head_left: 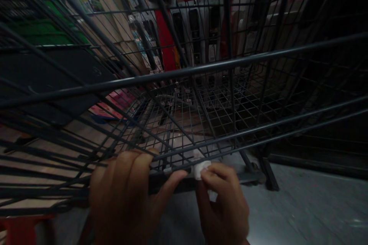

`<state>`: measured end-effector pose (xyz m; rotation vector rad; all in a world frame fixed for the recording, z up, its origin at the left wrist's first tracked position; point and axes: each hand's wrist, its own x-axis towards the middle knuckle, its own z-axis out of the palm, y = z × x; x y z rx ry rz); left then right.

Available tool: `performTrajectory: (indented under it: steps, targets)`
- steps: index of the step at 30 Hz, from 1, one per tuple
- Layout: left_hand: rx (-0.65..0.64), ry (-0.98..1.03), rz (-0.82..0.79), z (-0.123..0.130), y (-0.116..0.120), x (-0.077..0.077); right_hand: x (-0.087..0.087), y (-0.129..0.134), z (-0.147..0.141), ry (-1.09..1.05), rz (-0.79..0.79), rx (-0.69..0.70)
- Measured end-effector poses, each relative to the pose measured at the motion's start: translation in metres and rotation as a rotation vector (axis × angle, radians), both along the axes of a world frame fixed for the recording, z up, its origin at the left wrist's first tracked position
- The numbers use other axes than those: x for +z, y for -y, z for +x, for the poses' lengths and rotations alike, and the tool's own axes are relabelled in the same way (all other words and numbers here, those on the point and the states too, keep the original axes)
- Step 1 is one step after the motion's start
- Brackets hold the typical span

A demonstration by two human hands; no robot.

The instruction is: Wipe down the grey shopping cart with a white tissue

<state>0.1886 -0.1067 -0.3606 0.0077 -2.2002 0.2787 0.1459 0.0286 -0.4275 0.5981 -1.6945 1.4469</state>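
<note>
A dark grey wire shopping cart (189,71) fills most of the head view. My left hand (123,191) is at the lower left, with its fingers curled over the cart's lower wires and its thumb stretched to the right. To the right of it, my right hand (225,203) pinches a small white wad (200,170), which looks like cloth or tissue. This wad lies against the cart's lower bar, partly behind my fingertips. The picture is dim, so its exact material is unclear.
Behind the wires hang several packaged goods (195,30). A pink packet (115,103) shows at the left, below a dark panel (48,80). Something orange-red (21,229) stands at the bottom left. Grey tiled floor (310,206) extends to the lower right.
</note>
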Motion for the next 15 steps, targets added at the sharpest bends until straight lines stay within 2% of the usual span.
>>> performTrajectory:
  steps: [2, 7, 11, 15]
  targets:
    - [0.005, -0.003, -0.002, -0.001, 0.001, 0.001, -0.005, 0.004, -0.002, -0.033, 0.056, 0.007]
    - [-0.016, -0.025, -0.034, -0.003, 0.006, 0.000, -0.015, 0.003, -0.007, 0.024, 0.021, 0.003]
    - [-0.017, -0.023, -0.017, -0.002, 0.006, 0.001, -0.005, -0.012, -0.004, 0.020, -0.018, -0.064]
    - [-0.041, -0.031, -0.045, -0.002, 0.005, 0.003, 0.005, -0.015, -0.003, -0.056, 0.068, -0.155]
